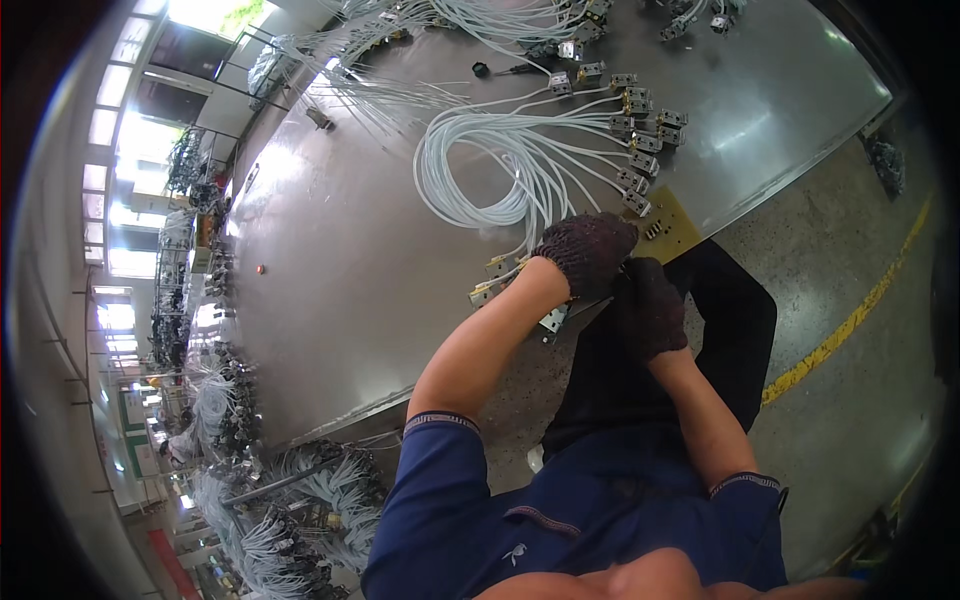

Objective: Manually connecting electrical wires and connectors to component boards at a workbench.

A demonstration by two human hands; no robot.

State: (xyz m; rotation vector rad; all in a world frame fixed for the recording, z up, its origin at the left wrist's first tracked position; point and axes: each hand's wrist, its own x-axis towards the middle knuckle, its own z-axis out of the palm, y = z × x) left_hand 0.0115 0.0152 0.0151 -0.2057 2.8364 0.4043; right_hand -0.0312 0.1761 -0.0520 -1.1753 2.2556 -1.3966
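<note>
Both my hands wear dark knitted work gloves and meet close together at the near edge of the metal table (330, 330). My left hand (590, 250) is closed beside a yellowish board (682, 222), at the end of the white cables. Just below it, my right hand (650, 310) is closed too, its fingers curled near the left hand. What either grips is hidden by the gloves. A looped bundle of white cables (440, 170) lies beyond, ending in several small metal connector blocks (643, 142). More metal blocks (485, 293) lie by my left wrist.
Small metal pieces (654, 231) sit on the board. A dark tool with a thin shaft (510, 70) lies farther back, near more white cables (480, 22). Cable bundles (290, 510) hang at the lower left. A yellow line (835, 340) marks the floor at right.
</note>
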